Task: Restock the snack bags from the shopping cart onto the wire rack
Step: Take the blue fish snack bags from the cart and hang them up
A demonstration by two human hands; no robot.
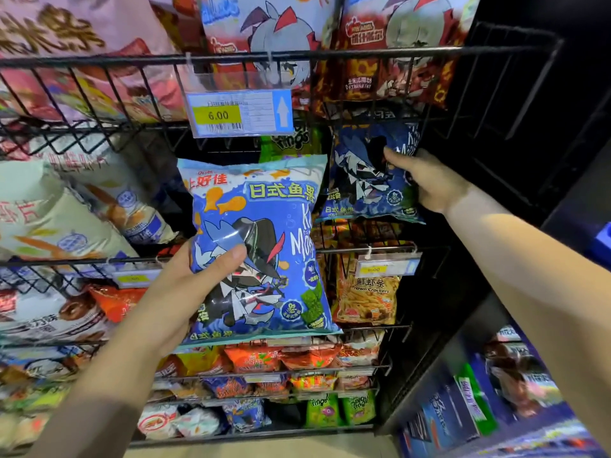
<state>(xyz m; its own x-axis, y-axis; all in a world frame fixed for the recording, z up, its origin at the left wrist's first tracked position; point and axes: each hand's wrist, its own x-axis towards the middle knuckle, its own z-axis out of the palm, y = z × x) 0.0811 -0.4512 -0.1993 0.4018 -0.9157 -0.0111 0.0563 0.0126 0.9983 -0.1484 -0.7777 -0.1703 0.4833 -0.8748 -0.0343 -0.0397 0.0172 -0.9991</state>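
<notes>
Left hand (178, 292) thumb and curled fingers gripped a glossy blue cartoon-print snack bag (261, 252) at frame centre, before the black wire rack (297, 54). Right hand (426, 180), fingers wrapped, held a darker blue snack bag (363, 180) in the upper-right rack shelf.

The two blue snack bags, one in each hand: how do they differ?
The left bag, which the left hand holds by its lower left edge, is out in front of the wire rack, brightly lit. The right bag, which the right hand holds by its right side, is inside the rack, shaded. Both show the same blue print with a black-hatted figure.
</notes>
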